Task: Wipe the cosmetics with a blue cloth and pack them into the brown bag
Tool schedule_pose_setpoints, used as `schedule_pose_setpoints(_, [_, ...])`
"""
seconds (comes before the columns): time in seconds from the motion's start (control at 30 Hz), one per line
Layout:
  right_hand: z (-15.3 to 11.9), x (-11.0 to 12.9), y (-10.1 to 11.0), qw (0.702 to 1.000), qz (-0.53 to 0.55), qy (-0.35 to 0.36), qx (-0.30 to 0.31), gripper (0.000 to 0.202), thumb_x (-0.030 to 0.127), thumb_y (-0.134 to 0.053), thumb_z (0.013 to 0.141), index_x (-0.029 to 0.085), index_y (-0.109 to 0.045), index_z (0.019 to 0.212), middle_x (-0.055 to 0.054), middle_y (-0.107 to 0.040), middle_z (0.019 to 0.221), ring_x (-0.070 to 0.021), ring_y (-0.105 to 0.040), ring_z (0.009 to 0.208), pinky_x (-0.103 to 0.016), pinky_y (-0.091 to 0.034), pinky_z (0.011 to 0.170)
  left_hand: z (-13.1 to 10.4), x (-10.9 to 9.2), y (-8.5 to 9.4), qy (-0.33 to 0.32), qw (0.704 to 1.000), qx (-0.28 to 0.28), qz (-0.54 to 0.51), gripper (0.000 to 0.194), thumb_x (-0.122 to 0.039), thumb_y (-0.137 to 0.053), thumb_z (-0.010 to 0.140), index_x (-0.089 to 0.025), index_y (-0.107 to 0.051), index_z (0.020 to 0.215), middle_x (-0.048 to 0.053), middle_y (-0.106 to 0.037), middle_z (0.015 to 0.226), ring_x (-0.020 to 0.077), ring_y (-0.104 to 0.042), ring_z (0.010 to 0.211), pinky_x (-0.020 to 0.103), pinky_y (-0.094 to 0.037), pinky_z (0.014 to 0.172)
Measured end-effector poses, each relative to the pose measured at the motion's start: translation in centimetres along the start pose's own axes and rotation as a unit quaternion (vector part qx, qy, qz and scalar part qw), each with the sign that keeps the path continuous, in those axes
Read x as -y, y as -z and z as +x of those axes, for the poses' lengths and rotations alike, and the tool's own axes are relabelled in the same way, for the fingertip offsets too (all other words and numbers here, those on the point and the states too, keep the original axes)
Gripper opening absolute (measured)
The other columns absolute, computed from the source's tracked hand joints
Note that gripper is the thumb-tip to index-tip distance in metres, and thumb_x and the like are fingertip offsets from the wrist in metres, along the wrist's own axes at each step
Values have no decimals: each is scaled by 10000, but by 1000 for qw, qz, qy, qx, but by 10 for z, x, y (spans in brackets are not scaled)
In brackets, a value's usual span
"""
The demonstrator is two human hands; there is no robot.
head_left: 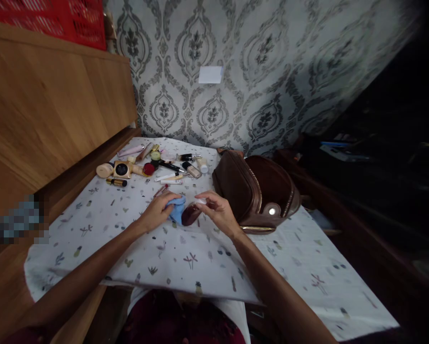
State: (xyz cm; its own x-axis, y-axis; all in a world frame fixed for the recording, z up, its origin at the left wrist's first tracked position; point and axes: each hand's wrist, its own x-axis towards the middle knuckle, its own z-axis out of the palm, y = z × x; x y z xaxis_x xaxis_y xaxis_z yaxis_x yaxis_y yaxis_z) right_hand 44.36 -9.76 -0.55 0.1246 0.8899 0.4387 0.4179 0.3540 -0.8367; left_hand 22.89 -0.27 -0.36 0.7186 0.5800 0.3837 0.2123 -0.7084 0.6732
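My left hand (pixel 160 210) is closed on a crumpled blue cloth (pixel 177 209) above the front middle of the table. Between the fingers of my right hand (pixel 218 209) is the white cap end of a small dark red bottle (pixel 190 214). The bottle tilts down to the left, its lower end against or very close to the cloth. Just beyond my left hand lies a thin red-capped tube (pixel 161 190). A brown leather bag (pixel 234 184) stands right of my right hand, its zipped top gaping.
Several cosmetics lie at the back left, among them a square gold-cased compact (pixel 122 169), a black pen-like stick (pixel 172 166) and a foundation bottle (pixel 191 169). A patterned white cloth covers the table (pixel 157 267). A wooden cabinet (pixel 60 100) borders the left; patterned wallpaper rises behind.
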Motion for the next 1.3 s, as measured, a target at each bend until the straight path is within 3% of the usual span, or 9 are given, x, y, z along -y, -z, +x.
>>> schedule_pose_setpoints(0.07, [-5,5,3,1000,2,5,18,252,394,-689,858,220,-741,1033,-50,-670,958,-146,-588,763,-271,-470,682,5,-12,-2,-26,999,-8,-18,401,-100,-458,846,-186,-669,1175,85,-680,1135,220,-617,1078,372,-470,982])
schedule_pose_setpoints(0.2, [-12,9,7,999,-5,19,38,272,407,-656,889,235,-740,1082,-77,-682,1037,-190,-623,915,-303,-499,739,4,-24,-11,-41,998,33,-35,419,-87,-440,842,-196,-664,1179,74,-673,1094,199,-632,1014,327,-486,926])
schedule_pose_setpoints(0.43, [-22,11,17,998,-35,42,41,239,339,-623,923,240,-724,1116,-87,-664,1052,-196,-636,956,-298,-524,742,-23,-5,-14,23,995,98,-1,423,-70,-425,819,-185,-670,1143,70,-671,1081,203,-637,988,325,-482,920])
schedule_pose_setpoints(0.7, [-20,43,36,966,-122,97,204,267,205,-570,952,203,-663,1202,-88,-636,1091,-159,-639,892,-304,-528,847,-20,-1,-14,30,993,113,-26,344,-155,-449,845,-198,-686,1091,66,-685,1032,219,-629,992,323,-464,919])
schedule_pose_setpoints(0.87, [-12,58,37,946,-192,95,242,235,160,-607,922,170,-672,1148,-76,-626,1023,-167,-622,913,-272,-504,845,-11,-1,-15,55,989,113,-72,299,-263,-498,831,-203,-723,1019,77,-715,1014,249,-642,990,344,-478,929])
schedule_pose_setpoints(1.0, [-5,54,33,949,-203,97,221,222,215,-625,921,145,-656,1130,-84,-626,1007,-177,-616,906,-280,-506,839,-5,-3,-14,88,985,106,-100,298,-325,-566,777,-215,-749,985,82,-732,1027,287,-645,1004,382,-482,956])
schedule_pose_setpoints(1.13, [-1,50,34,965,-183,101,158,245,254,-658,904,118,-645,1107,-96,-630,997,-187,-612,901,-289,-507,829,1,-4,-13,151,970,92,-168,300,-398,-669,738,-246,-758,981,51,-748,1015,293,-656,1009,373,-499,953])
schedule_pose_setpoints(1.3, [2,62,50,985,-137,93,54,184,260,-691,878,153,-640,1019,-47,-619,924,-154,-587,804,-267,-495,765,9,-15,-15,259,904,46,-338,473,-409,-791,657,-254,-723,1100,31,-739,1116,277,-676,1052,352,-535,923])
